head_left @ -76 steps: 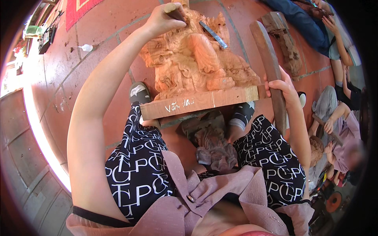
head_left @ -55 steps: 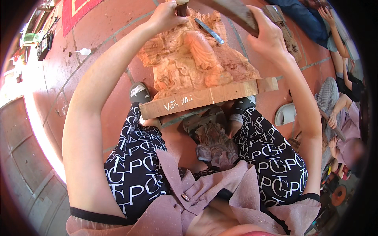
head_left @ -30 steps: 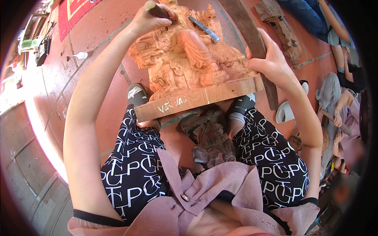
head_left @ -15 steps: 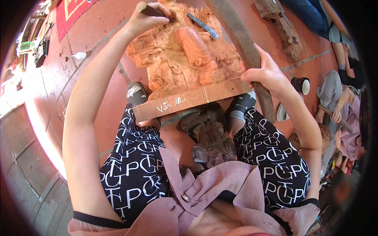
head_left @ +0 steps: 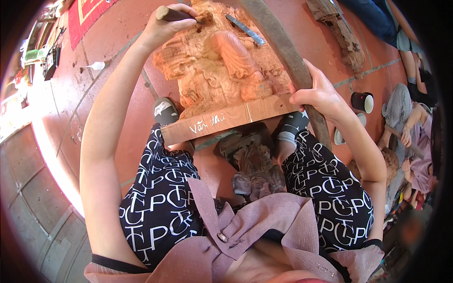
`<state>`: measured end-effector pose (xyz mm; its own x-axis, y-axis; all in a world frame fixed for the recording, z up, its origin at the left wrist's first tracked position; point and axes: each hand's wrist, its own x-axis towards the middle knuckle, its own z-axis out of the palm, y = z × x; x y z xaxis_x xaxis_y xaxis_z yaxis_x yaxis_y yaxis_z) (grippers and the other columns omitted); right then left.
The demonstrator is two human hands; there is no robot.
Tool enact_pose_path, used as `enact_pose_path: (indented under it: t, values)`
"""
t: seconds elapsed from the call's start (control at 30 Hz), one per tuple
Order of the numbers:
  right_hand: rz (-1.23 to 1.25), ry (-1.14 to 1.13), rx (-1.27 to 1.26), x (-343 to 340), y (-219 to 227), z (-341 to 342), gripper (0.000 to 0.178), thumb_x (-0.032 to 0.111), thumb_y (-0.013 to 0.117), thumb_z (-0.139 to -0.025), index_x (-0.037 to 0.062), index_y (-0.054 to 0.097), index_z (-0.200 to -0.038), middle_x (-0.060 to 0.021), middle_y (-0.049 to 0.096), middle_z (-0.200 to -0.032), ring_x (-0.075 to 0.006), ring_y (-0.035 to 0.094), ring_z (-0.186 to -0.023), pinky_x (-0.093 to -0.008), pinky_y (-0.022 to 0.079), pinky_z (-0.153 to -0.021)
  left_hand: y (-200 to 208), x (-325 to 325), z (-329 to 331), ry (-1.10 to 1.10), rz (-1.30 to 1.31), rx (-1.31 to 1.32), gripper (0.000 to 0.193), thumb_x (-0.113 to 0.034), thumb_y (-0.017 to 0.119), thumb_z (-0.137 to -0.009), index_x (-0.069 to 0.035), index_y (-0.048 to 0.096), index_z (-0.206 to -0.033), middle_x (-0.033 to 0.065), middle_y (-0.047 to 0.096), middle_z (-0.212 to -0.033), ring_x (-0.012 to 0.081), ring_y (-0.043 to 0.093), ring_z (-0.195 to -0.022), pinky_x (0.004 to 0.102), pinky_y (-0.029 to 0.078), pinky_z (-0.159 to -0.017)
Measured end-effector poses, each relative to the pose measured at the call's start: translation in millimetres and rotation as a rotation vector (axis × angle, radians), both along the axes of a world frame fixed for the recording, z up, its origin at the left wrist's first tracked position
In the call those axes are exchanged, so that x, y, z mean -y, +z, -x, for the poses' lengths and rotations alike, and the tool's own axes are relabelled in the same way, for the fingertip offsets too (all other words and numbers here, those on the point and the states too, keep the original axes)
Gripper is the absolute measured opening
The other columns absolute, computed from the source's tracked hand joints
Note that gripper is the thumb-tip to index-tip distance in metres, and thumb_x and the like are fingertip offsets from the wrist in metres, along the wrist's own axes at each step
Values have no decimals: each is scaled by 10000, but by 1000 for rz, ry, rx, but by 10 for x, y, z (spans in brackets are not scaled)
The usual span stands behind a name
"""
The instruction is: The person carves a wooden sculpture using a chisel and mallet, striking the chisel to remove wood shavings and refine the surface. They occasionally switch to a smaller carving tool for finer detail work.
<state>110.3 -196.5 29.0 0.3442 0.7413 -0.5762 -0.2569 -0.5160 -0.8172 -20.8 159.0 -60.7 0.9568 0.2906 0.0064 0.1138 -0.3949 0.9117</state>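
much of the carving (head_left: 233, 59) looks shaped, its rougher right side perhaps unfinished, while left grip (head_left: 163, 29) clasps a tool handle (head_left: 175, 14), right grip (head_left: 323, 94) a wooden bar (head_left: 278, 42).

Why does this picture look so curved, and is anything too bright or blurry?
Head view: the fisheye lens bends the red tiled floor's seams and leaves black corners; head view, left: a long white strip is washed out by glare; head view, lower right: a reddish-brown patch is blurred; head view, upper middle: the orange-brown carved wooden figure looks fairly sharp.
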Motion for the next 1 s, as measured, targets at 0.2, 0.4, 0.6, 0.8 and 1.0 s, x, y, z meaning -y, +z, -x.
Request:
enact_pose_path:
  t: [0.2, 0.4, 0.6, 0.8, 1.0]
  values:
    - [-4, 10, 0, 9, -11, -1, 654, -35, 625, -665, -71, 417, -1285, -46, 556, -747, -115, 512, -547, -258, 427, -508, 110, 88, 87, 40, 33, -61, 173, -151, 750, -834, -55, 710, -973, 5, 682, -881, 93, 635, -832, 232, 528, -771]
    - [37, -8, 24, 18, -4, 22, 710, -23, 623, -663, -91, 375, -1325, -48, 556, -746, -117, 518, -548, -259, 432, -514, -38, -61, 61, 136, 134, -2, 150, -145, 734, -856, -58, 706, -974, 13, 682, -893, 99, 649, -815, 230, 537, -744]
    - [80, 32, 48, 20, -4, 15, 694, -13, 620, -665, -2, 426, -1331, -45, 538, -787, -115, 518, -579, -264, 433, -513, -220, -89, -174, 79, 63, 48, 143, -111, 770, -784, -63, 671, -876, 38, 677, -826, 110, 640, -759, 248, 528, -687]
    - [61, 21, 34, 18, -16, 7, 778, -12, 627, -660, -101, 326, -1371, -51, 575, -768, -117, 532, -567, -266, 453, -525, 212, -168, -14, 203, 229, -32, 159, -189, 737, -833, -59, 666, -893, 40, 676, -805, 131, 647, -730, 277, 530, -659]
    - [105, 100, 193, -61, 160, 52, 665, -1, 623, -649, -26, 440, -1287, -44, 559, -804, -104, 534, -622, -254, 446, -569, 163, -27, 57, 87, -31, -85, 229, -141, 753, -811, -64, 674, -1012, 13, 665, -925, 96, 628, -877, 236, 514, -790]
